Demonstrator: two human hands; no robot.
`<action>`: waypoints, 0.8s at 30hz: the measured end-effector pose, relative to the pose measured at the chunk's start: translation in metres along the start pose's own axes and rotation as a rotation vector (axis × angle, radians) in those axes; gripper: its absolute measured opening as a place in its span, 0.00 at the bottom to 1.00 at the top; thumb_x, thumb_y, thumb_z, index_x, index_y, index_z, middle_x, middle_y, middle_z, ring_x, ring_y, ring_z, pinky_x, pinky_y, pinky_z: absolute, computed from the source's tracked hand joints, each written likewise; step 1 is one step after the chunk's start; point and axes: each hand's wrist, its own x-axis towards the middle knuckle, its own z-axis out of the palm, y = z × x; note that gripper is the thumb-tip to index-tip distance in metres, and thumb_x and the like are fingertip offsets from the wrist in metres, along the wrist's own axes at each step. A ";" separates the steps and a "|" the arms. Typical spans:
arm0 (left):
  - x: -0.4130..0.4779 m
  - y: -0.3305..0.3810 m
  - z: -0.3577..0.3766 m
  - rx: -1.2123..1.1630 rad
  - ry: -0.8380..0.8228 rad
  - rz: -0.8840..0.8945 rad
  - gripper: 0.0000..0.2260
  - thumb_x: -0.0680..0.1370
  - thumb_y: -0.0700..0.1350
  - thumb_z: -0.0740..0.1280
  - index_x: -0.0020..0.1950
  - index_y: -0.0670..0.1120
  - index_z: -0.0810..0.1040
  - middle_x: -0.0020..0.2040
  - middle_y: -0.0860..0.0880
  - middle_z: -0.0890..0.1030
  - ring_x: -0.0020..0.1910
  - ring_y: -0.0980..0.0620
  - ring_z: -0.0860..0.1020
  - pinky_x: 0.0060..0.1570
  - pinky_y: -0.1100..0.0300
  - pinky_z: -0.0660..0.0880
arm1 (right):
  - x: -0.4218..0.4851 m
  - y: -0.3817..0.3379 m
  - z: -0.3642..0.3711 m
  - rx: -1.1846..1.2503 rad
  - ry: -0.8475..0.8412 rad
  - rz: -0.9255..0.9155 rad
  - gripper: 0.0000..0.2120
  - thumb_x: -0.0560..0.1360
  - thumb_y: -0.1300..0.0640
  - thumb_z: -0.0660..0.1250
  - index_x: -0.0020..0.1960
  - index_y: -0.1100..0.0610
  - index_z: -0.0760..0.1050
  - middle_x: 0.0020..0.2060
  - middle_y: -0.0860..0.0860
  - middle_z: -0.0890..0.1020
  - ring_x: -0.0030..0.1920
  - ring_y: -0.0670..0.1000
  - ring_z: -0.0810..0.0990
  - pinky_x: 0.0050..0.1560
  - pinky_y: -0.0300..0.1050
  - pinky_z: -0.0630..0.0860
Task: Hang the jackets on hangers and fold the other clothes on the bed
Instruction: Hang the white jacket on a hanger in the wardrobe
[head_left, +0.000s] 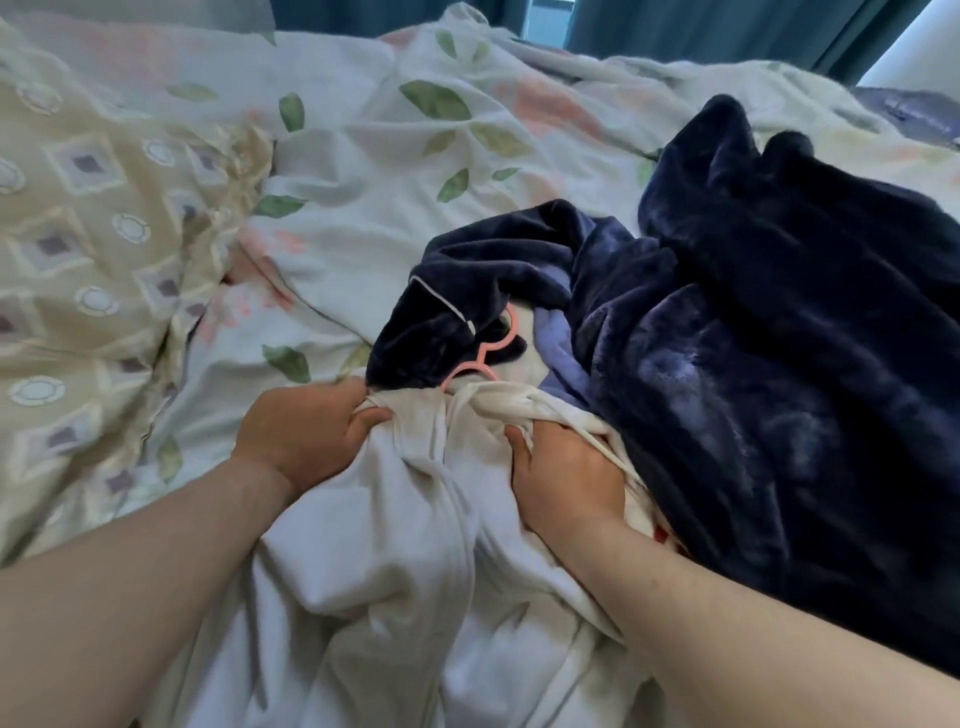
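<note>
The left grip (306, 431) and right grip (566, 473) each clutch a bunched fold of the white garment (405, 571) on the near bed (363, 182), a pink hanger (480, 358) poking out between them, navy fleece (779, 338) heaped right.

Only a pink curve of the hanger (488, 353) shows at centre; the rest lies under the white garment (395, 571) and the navy fleece (779, 364). The left hand (306, 431) has its fingertips sunk in white folds, and the right hand (566, 478) has its fingers tucked beneath the cloth. The white garment runs off the bottom edge, the navy fleece off the right. A red scrap (661, 534) by the right wrist shows too little to tell. The beige cover (78, 260) at left is blurred and cut by the edge.
</note>
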 end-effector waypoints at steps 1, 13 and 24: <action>0.000 0.000 0.000 0.010 0.013 0.013 0.23 0.76 0.61 0.53 0.34 0.43 0.71 0.25 0.45 0.77 0.22 0.41 0.76 0.25 0.57 0.68 | 0.000 -0.001 0.000 0.000 0.003 0.003 0.19 0.79 0.41 0.58 0.62 0.51 0.76 0.55 0.53 0.83 0.54 0.59 0.80 0.55 0.52 0.75; -0.001 -0.008 0.009 0.069 0.006 -0.022 0.30 0.74 0.66 0.47 0.40 0.43 0.75 0.30 0.44 0.80 0.29 0.39 0.79 0.30 0.56 0.66 | 0.003 0.000 0.003 0.045 -0.034 -0.007 0.23 0.80 0.39 0.55 0.68 0.50 0.73 0.62 0.54 0.80 0.62 0.59 0.77 0.62 0.53 0.72; -0.002 -0.005 -0.007 -0.093 -0.048 -0.168 0.19 0.75 0.67 0.59 0.36 0.54 0.65 0.31 0.54 0.73 0.35 0.45 0.75 0.31 0.55 0.63 | -0.031 0.000 -0.021 0.183 0.144 -0.087 0.21 0.78 0.45 0.62 0.64 0.57 0.75 0.58 0.55 0.81 0.59 0.58 0.78 0.60 0.50 0.72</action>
